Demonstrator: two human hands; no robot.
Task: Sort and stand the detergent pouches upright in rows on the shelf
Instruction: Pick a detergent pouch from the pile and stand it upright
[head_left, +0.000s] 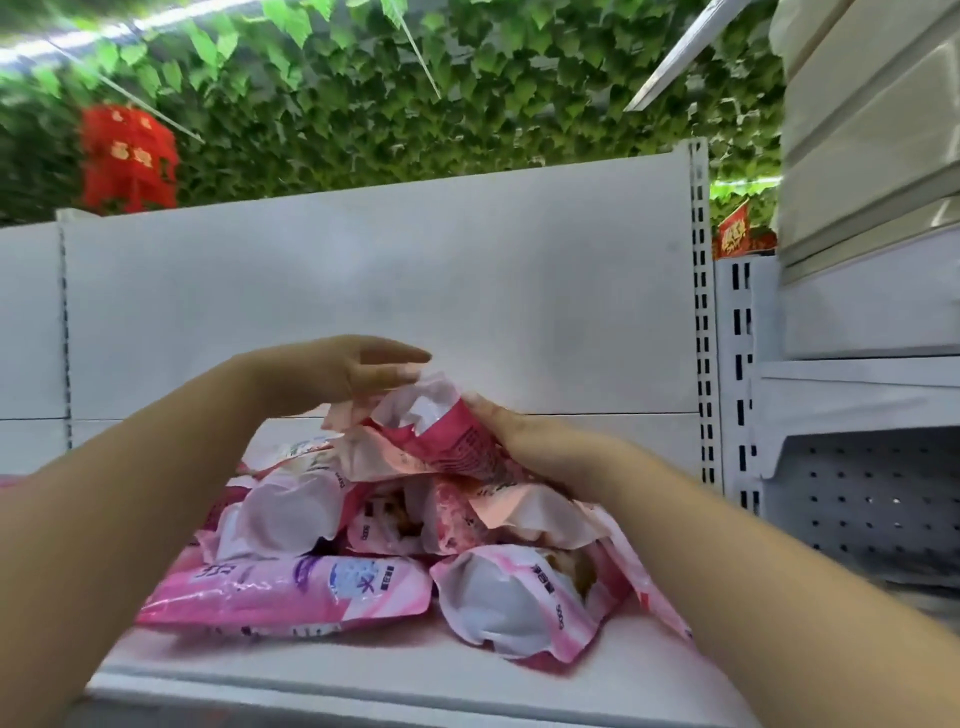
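Pink plastic meets both hands. The left hand (358, 371) lays its straight, close-set fingers (400, 358) on the crumpled upper edge of the top pouch (441, 434). The right hand (524, 436) curls its fingers round that pouch's right side and grips it. The pouch lies tilted on a loose pile of pouches (291, 592), all flat or slumped on the white shelf (363, 670). Behind stands a white back panel (363, 291), with green leaves (415, 104) and a red ornament (127, 156) above.

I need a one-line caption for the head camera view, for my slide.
Right hand grips the top pouch of a pink heap on the white shelf; left hand is open above it.
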